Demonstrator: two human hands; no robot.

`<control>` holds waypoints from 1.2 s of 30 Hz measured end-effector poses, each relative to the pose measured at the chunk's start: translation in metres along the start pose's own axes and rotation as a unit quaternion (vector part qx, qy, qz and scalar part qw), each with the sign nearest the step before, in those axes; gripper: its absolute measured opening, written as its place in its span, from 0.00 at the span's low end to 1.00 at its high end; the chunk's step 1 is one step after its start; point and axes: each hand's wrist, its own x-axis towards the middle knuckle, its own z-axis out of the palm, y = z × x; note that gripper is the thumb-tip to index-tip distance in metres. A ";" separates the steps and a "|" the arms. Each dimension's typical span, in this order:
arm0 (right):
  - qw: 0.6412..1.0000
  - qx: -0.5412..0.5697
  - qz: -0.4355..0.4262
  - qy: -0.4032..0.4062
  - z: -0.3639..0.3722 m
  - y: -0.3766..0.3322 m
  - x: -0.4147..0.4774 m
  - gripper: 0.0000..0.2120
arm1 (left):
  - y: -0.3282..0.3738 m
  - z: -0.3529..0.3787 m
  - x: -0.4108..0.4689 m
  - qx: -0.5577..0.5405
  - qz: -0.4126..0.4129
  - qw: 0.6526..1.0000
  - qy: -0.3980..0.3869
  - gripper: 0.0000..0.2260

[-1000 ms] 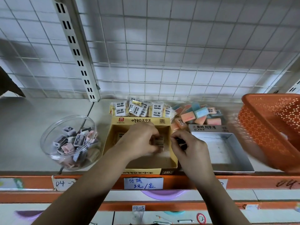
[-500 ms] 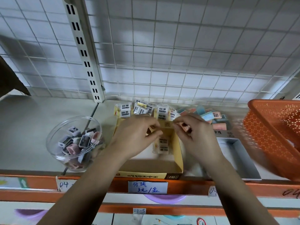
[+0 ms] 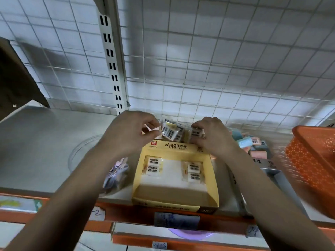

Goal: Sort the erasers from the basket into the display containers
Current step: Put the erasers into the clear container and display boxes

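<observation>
Four wrapped erasers lie paired in the yellow display box, and behind it the left hand fingers pinch a crinkled wrapper, the right hand fingers a packeted eraser.

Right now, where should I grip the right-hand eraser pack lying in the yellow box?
From above, pinching the eraser pack by its near and far ends: it lies flat, close to the right wall of the yellow box, so side room looks tight; the floor in front is bare.
</observation>
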 end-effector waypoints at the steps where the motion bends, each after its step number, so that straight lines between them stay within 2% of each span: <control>1: 1.000 0.018 0.005 -0.002 0.000 0.000 0.000 0.22 | -0.005 -0.004 0.007 0.010 -0.007 1.000 -0.015 0.09; 6: 0.996 0.093 0.006 0.014 -0.006 -0.002 -0.004 0.17 | -0.028 -0.004 0.047 0.124 -0.008 0.985 -0.117 0.18; 9: 0.993 0.114 0.000 0.022 -0.009 -0.002 -0.010 0.16 | -0.034 0.005 0.061 0.151 -0.001 0.972 -0.178 0.22; 15: 0.971 0.218 0.025 0.096 -0.015 -0.005 -0.030 0.11 | -0.033 0.010 0.071 0.164 0.017 0.969 -0.185 0.22; 18: 0.955 0.275 0.032 0.106 -0.011 -0.007 -0.042 0.11 | -0.034 0.012 0.073 0.166 0.020 0.967 -0.191 0.21; 23: 0.921 0.379 0.021 0.087 0.000 -0.009 -0.056 0.09 | -0.032 0.009 0.071 0.135 0.034 0.973 -0.182 0.16; 26: 0.881 0.467 0.026 0.069 0.003 -0.015 -0.064 0.10 | -0.028 -0.003 0.062 0.117 0.049 0.976 -0.176 0.14; 31: 0.813 0.579 0.030 0.049 -0.002 -0.028 -0.080 0.16 | -0.007 -0.022 0.025 -0.007 0.043 0.996 -0.074 0.12; 33: 0.804 0.592 0.035 0.034 -0.001 -0.033 -0.085 0.20 | 0.002 -0.019 0.008 -0.062 0.033 0.997 -0.034 0.12; 36: 0.812 0.582 0.039 0.023 0.003 -0.040 -0.090 0.22 | 0.007 -0.003 -0.012 -0.070 0.011 0.997 0.003 0.12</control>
